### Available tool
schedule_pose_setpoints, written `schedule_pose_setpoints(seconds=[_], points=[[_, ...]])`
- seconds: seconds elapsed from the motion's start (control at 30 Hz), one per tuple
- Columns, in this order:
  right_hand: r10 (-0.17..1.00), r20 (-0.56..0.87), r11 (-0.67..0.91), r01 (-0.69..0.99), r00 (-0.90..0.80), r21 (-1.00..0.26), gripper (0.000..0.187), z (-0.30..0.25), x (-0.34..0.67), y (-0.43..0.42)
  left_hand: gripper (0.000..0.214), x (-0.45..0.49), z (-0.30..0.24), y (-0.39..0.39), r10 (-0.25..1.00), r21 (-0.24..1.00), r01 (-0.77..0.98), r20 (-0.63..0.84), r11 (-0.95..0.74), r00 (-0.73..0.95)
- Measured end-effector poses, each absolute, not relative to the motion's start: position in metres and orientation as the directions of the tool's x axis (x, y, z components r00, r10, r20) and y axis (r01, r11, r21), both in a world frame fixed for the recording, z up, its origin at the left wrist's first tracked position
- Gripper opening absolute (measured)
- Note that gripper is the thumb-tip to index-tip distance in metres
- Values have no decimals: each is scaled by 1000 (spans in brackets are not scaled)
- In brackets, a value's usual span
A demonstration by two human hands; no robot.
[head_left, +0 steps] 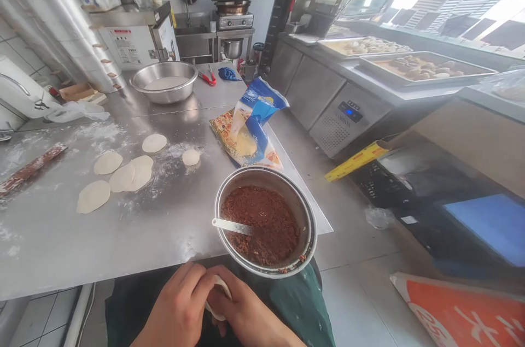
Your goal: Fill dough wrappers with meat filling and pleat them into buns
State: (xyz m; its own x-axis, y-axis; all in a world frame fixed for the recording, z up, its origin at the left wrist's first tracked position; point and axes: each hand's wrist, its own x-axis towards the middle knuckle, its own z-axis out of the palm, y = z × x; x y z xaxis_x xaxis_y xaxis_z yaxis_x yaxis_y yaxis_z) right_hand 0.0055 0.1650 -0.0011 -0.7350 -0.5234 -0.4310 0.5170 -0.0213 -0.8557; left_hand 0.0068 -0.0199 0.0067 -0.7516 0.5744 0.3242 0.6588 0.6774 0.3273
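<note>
at near edge of grey steel table (172, 237): left hand (180, 295) and right hand (243, 303) both curled close round thin white dough wrapper (225, 286), fingers hiding most of it, wrapper just off that edge. big round steel bowl (289, 191) at near right corner, crumbly dark-brown filling (266, 216) inside, flat silvery metal spatula (232, 226) resting in it. flat white dough rounds (108, 162) left of middle; floury reddish-brown rolling pin (33, 169) towards left edge.

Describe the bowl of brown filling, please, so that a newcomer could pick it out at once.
Find the steel table, near right corner. Just nearer than the printed blue bag sits the round metal bowl. Unlike the basin farther back, it holds brown filling with a flat handle sticking out.
</note>
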Motion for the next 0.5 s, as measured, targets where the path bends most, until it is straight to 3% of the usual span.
schedule_pose_setpoints(seconds=[0.1, 0.23, 0.4, 0.5], points=[[-516, -453, 17, 521, -727, -854, 19, 1, 4, 168, 32, 7, 8, -17, 579, 374, 645, 287, 666, -764], [-498, -475, 105, 493, -725, -863, 5, 8, 1, 173, 44, 6, 7, -16, 633, 317, 700, 298, 640, -714], [-515, -554, 161, 561, -654, -812, 9, 14, -4, 176, 25, 5, 7, -17, 654, 270, 720, 302, 639, -694], [-528, -514, 146, 524, -677, -839, 8, 18, -8, 179, 39, 4, 7, -16, 668, 250, 729, 293, 637, -684]])
